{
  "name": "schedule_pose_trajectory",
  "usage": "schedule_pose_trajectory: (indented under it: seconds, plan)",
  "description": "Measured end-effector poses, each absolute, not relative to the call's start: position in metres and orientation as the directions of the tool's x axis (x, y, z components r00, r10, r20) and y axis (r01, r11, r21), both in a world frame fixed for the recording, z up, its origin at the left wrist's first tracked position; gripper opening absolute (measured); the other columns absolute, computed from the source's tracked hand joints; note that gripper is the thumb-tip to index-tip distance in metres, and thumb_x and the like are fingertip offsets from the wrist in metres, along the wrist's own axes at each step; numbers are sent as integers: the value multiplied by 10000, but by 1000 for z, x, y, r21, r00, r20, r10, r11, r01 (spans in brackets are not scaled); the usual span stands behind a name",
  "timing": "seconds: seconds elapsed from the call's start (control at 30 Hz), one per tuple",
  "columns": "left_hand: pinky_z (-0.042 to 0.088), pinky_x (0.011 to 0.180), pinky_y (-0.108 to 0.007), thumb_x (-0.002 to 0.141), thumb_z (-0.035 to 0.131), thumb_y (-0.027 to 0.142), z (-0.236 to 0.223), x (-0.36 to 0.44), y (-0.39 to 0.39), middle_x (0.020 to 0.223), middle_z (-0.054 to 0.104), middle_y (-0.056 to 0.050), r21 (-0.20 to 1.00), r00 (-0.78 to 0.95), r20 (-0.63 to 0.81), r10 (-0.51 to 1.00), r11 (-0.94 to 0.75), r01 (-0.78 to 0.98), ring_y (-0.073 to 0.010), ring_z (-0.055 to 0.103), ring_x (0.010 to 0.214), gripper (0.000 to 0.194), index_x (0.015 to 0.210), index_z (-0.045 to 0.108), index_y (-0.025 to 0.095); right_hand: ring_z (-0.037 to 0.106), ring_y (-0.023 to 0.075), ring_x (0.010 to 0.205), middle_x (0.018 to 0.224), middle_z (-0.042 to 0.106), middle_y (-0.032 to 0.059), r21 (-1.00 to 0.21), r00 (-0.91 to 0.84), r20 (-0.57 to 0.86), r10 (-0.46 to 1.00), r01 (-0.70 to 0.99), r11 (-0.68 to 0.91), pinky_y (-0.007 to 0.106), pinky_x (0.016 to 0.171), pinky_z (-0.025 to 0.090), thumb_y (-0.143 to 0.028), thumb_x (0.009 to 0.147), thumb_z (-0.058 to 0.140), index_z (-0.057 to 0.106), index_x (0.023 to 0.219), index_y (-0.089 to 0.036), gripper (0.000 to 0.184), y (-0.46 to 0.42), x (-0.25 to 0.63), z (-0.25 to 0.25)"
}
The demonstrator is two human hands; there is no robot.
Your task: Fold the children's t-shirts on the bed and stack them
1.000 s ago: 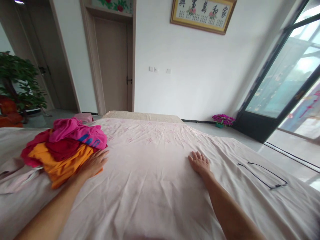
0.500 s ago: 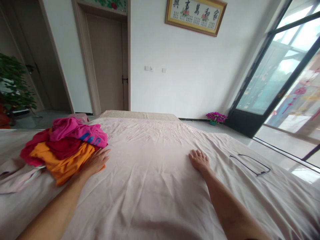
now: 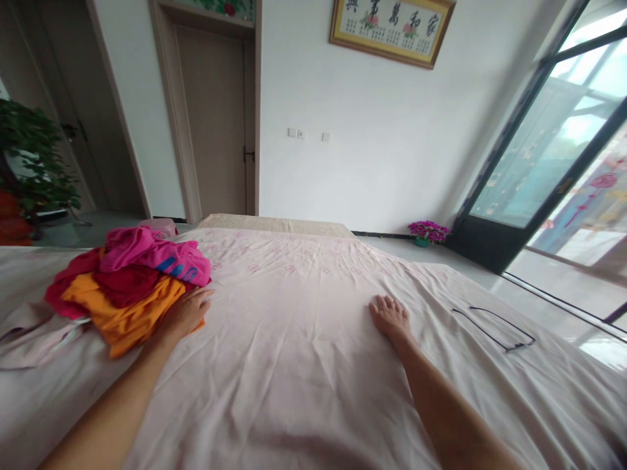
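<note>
A pale pink sheet [image 3: 294,326] with small flower prints at its far end spreads out before me, lightly creased. My left hand [image 3: 189,313] rests at the right edge of a pile of clothes [image 3: 132,281], its fingers stretched out and partly over an orange garment [image 3: 142,310]. In that pile, bright pink cloth with blue lettering lies on top, with dark red cloth beneath. On the sheet to the right, my right hand [image 3: 390,314] lies flat, palm down, with nothing in it. Both hands hold nothing.
Eyeglasses [image 3: 504,333] lie unfolded on the sheet, right of my right hand. A pale garment [image 3: 34,336] sits at the far left. Beyond are a potted purple flower [image 3: 428,232], a leafy plant [image 3: 36,156], a closed door [image 3: 213,124] and a glass door [image 3: 529,163].
The view has turned slightly left, so the room appears shifted to the right. Both hands stay in about the same places on the sheet and by the pile.
</note>
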State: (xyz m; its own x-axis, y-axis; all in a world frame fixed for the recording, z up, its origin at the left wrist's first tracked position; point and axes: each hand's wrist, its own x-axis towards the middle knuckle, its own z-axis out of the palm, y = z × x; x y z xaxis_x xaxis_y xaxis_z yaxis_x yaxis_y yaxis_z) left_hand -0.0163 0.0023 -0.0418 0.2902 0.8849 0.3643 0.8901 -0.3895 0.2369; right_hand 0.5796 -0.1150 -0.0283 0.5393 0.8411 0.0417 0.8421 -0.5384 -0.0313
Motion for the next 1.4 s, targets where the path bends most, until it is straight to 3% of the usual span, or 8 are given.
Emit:
schedule_pose_trajectory:
  seconds: [0.47,0.83,1.07,1.23,1.4]
  plan:
    - [334,1179,-319,749,341,84,-45,-27,4,1395,590,-101,318,313,344,885,-424,848,-165,492,1345,618,1307,607,93,171,290,1483,1611,253,75,-53,533,91,841,846,-530,495,1169,121,-586,948,215,331,1525,-267,670,-112,587,-35]
    - [354,1174,-355,631,381,71,-32,-76,0,1287,675,-43,389,405,227,886,-463,796,-173,542,1300,732,1314,627,168,202,279,1470,1598,287,42,-66,547,115,829,837,-543,470,1171,127,-579,945,225,352,1510,-290,647,-109,590,-36]
    - [389,1154,-352,712,364,127,-36,-93,4,1142,742,-37,371,391,247,887,-459,807,-183,595,1240,634,1261,672,199,200,277,1475,1600,284,45,-50,552,115,826,834,-550,476,1176,138,-583,940,214,350,1513,-283,661,-108,589,-38]
    - [394,1145,-331,788,372,181,-37,-90,6,1186,729,-23,302,381,256,888,-448,841,-188,602,1234,541,1215,699,231,202,287,1478,1591,302,65,-15,524,119,843,850,-526,494,1174,152,-553,941,225,356,1512,-267,652,-109,589,-38]
    - [433,1109,-330,768,397,172,-31,-68,-1,1264,691,-60,293,301,251,920,-368,882,-197,599,1239,544,1229,685,197,223,296,1473,1587,310,71,31,488,120,865,869,-494,510,1170,173,-550,941,211,359,1512,-266,655,-112,590,-41]
